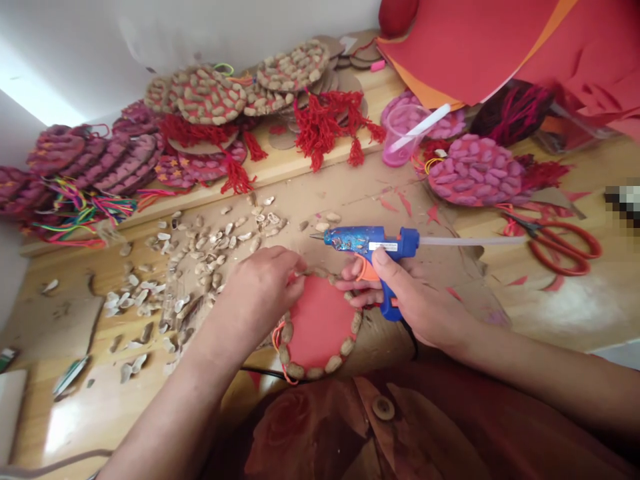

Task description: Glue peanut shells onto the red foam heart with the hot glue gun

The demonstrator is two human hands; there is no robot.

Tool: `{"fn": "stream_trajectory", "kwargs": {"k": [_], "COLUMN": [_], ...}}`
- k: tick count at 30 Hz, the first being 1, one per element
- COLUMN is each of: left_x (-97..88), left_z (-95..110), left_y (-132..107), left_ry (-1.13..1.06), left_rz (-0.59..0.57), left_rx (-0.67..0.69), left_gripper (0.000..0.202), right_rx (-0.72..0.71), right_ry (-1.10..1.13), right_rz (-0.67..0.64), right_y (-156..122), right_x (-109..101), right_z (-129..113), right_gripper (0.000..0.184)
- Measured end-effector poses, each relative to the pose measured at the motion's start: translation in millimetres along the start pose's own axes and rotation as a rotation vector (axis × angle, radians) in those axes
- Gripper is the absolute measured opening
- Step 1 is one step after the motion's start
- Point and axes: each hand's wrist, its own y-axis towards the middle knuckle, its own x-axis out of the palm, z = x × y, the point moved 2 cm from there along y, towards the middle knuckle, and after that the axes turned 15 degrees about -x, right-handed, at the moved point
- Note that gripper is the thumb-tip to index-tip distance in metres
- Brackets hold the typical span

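Observation:
A blue glue gun with an orange trigger and a long clear glue stick is gripped in my right hand, its nozzle pointing left. Below it lies a round red disc edged with peanut shells, with an orange cord looped at its left side. The fingers of my left hand are pinched together at the disc's upper left rim. What sits between those fingertips is mostly hidden. Some fingers of my right hand also reach the disc's right rim.
Loose peanut shells spread across the cardboard and table at left. Finished shell-covered discs with red tassels line the back. At right are red-handled scissors, a pink cup, a pink-shelled disc and red sheets.

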Motion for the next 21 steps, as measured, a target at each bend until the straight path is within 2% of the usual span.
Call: {"fn": "stream_trajectory", "kwargs": {"k": [4,9,21], "left_x": [1.5,1.9,1.0], "left_z": [-0.3,0.6,2.2], "left_y": [0.7,1.3,2.2], "left_ry": [0.031,0.083,0.074], "left_rz": [0.019,-0.012,-0.033], "left_rx": [-0.014,-0.037,-0.059], "left_gripper": [0.010,0.009,0.009], "right_rx": [-0.004,0.018,0.014], "right_ry": [-0.016,-0.034,-0.036], "right_rz": [0.010,-0.009,-0.006], "right_y": [-0.1,0.6,1.0], "right_x": [0.8,0.9,1.5], "right_z": [-1.2,-3.1,-3.7], "right_gripper": [0.042,0.046,0.044]}}
